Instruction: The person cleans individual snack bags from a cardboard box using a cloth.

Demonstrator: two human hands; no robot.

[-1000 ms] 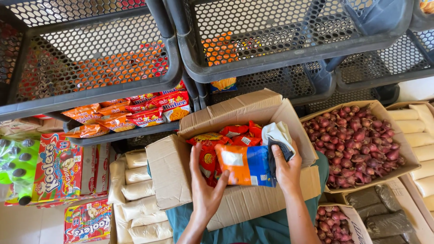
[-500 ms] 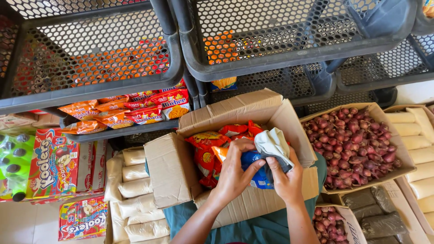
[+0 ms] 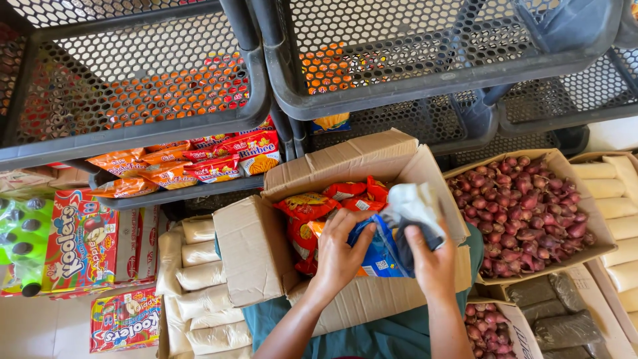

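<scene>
**Open carton of snack packets, both hands inside**

Head view. Item 1: brown cardboard carton (image 3: 256, 249), flaps open, resting on the person's lap over teal cloth. Contents: red and orange snack packets (image 3: 312, 209) piled toward its left and far sides.

Item 2: blue snack packet (image 3: 380, 256), inside the carton near its front wall. Left hand (image 3: 340, 251) grasps its left side, fingers curled over the top. Right hand (image 3: 433, 259) clasps its right side together with a crumpled pale wrapper (image 3: 415, 203), which sticks up above the fingers.

Item 3: box of red shallots (image 3: 531, 213), just right of the carton, touching its flap. A second, smaller box of shallots (image 3: 484, 326) lies below it.

Item 4: dark mesh shelving (image 3: 146, 86) above, with orange biscuit packets (image 3: 193, 163) on a lower shelf.

Item 5: pale filled bags (image 3: 199, 279) stacked left of the carton; colourful printed boxes (image 3: 80, 242) farther left.
</scene>
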